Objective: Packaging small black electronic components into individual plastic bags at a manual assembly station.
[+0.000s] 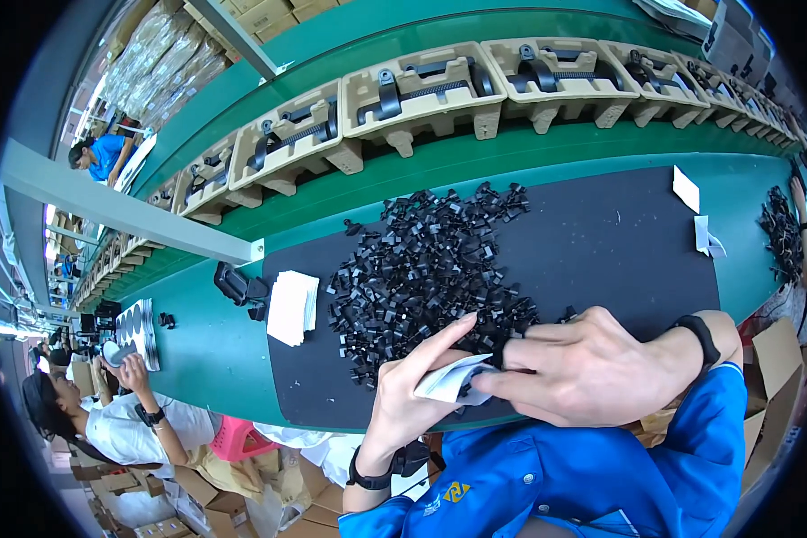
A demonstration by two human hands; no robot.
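My left hand (394, 403) holds a small white bag (448, 380), its mouth facing right and its thumb and fingers around it. My right hand (592, 369) is closed, with fingertips at the mouth of the bag. A bit of something dark shows beside those fingertips; what they grip is hidden. Just beyond both hands lies a big heap of small black plastic parts (421, 269), spread over a dark mat (601, 233). Left of the heap rests a stack of white slips or flat bags (292, 308).
Pulp trays (421, 90) with black parts line the far green belt. A grey metal post (125, 197) slants across the left. Black pieces (240, 285) and white papers (687, 189) lie on the bench. One co-worker (125, 421) sits at left; another's arm (802, 206) reaches toward black parts (780, 233) at right.
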